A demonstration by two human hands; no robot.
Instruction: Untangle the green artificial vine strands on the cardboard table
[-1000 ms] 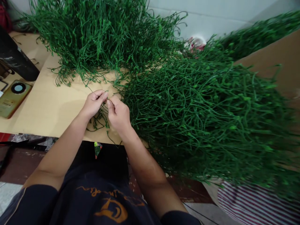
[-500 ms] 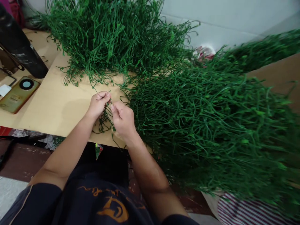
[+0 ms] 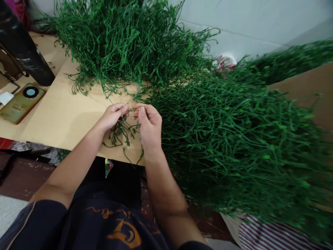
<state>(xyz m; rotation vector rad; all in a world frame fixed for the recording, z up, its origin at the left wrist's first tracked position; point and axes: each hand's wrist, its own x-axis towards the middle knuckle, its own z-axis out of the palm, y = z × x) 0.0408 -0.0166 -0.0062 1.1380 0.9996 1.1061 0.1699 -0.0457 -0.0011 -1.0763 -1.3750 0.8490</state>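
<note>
My left hand (image 3: 116, 115) is closed in a pinch on a green plastic stem, thumb on top. A short stretch of the stem runs across to my right hand (image 3: 150, 122), whose thumb and fingers pinch it as well. Beneath the hands, a small clump of dark green stems (image 3: 121, 133) with little tips lies near the front edge of the cardboard-coloured table top (image 3: 59, 118). To the right of my right hand spreads a large heap of green plastic stems (image 3: 229, 132).
A second heap of stems (image 3: 122, 45) stands at the back against the wall. On the left are a black bottle (image 3: 31, 55) and a phone (image 3: 23, 103) lying with its camera side up. Striped cloth (image 3: 270, 234) shows at lower right, below the big heap.
My right hand has moved right and slightly up, away from the left hand, and the stem now stretches between them. My left hand has shifted slightly right.
</note>
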